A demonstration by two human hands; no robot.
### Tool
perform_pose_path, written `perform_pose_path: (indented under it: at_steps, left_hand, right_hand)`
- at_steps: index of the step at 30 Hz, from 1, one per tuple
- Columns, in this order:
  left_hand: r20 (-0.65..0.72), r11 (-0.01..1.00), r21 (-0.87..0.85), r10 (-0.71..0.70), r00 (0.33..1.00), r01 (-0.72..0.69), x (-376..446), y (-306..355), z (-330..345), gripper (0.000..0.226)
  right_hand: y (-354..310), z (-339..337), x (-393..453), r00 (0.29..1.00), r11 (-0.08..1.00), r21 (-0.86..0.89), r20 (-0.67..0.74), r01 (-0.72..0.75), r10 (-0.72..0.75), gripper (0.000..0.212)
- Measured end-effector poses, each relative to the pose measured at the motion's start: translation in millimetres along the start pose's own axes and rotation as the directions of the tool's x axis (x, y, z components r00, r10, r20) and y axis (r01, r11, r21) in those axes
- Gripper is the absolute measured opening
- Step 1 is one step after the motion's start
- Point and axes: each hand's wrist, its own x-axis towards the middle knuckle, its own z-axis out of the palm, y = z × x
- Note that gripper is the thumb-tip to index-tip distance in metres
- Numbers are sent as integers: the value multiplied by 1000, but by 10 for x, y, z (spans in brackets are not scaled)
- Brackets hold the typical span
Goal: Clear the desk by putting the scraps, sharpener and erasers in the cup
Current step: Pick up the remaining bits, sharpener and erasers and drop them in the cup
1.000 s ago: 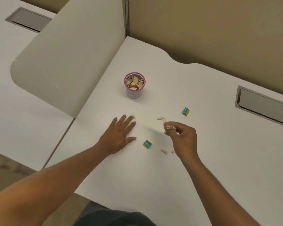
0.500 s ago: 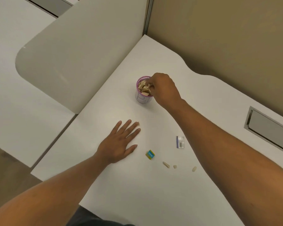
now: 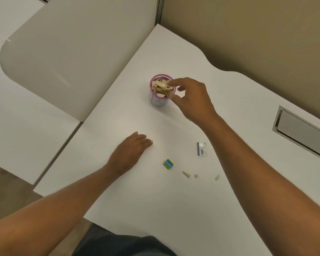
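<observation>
Right hand (image 3: 190,100) open over cup (image 3: 158,102), left (image 3: 129,154) flat, empty — eraser (image 3: 168,164) light, rubbery; pinch its sides.

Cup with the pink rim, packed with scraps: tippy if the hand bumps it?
Probably somewhat. The cup looks taller than wide and thin-walled, so likely light. Scraps heap at the rim, so a nudge from the right hand may spill some.

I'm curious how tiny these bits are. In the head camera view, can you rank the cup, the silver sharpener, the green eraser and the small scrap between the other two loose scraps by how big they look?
1. cup, clearly largest.
2. sharpener.
3. eraser: slightly smaller than the sharpener, though it's close.
4. middle scrap, smallest.

All rest on the same desk, so the order is likely true.
</observation>
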Motion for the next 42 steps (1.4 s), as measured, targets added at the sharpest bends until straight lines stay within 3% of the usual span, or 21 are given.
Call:
perform_pose_path:
  at_steps: [2, 4, 8, 12, 15, 17, 18, 21, 24, 26, 28, 32, 36, 40, 42]
  left_hand:
    - [-13, 979, -111, -173, 985, 170, 69, 100, -49, 30]
    - [101, 925, -194, -311, 945, 325, 172, 230, -53, 24]
    - [272, 836, -255, -419, 866, 485, 362, 437, 33, 24]
    - [319, 669, -457, -492, 810, 586, 420, 618, 29, 22]
    - [222, 579, -504, -630, 744, 641, 292, 627, -67, 23]
    - [118, 709, -330, -625, 772, 624, 104, 576, -142, 18]
    - [97, 789, -188, -577, 811, 585, -16, 534, -155, 27]
    - [202, 890, 105, -456, 867, 444, -366, 393, -106, 68]
    - [327, 924, 252, -362, 873, 288, -549, 306, -12, 86]
    - [332, 923, 294, -342, 879, 248, -585, 263, 39, 87]
    - [294, 916, 328, -332, 897, 231, -609, 246, 90, 86]
    - [237, 919, 321, -310, 921, 227, -644, 226, 144, 84]
    - [219, 922, 315, -299, 929, 223, -674, 194, 185, 84]
    - [217, 925, 302, -301, 929, 229, -682, 195, 205, 84]
    - [219, 924, 305, -304, 927, 231, -674, 203, 196, 84]
  right_hand:
    - [265, 52, -536, 992, 989, 106, -61, -99, 106, 28]
    - [611, 157, -1149, 955, 947, 156, -57, -281, 292, 24]
    - [1161, 400, -2219, 830, 827, 97, -15, -554, 558, 24]
    - [1227, 687, -2596, 777, 758, 183, 66, -627, 627, 56]
    - [1154, 893, -2495, 793, 754, 299, 15, -585, 609, 57]
    - [1085, 987, -2354, 814, 765, 350, -11, -541, 581, 54]
    - [1063, 1022, -2288, 828, 781, 344, -21, -521, 561, 54]
    - [1070, 1069, -2197, 864, 852, 217, -61, -476, 499, 52]
    - [1100, 1078, -2269, 879, 887, -39, -156, -460, 450, 47]
    - [1114, 1105, -2339, 862, 857, -168, -251, -486, 440, 45]
    - [1135, 1140, -2395, 862, 853, -191, -268, -486, 431, 42]
    - [1152, 1204, -2440, 929, 934, -25, -112, -357, 353, 22]
    - [1159, 1112, -2424, 919, 941, -3, -216, -338, 329, 19]
    - [1338, 873, -2595, 796, 872, 1, -408, -490, 447, 51]
    - [1426, 828, -2724, 726, 798, 65, -376, -600, 576, 62]
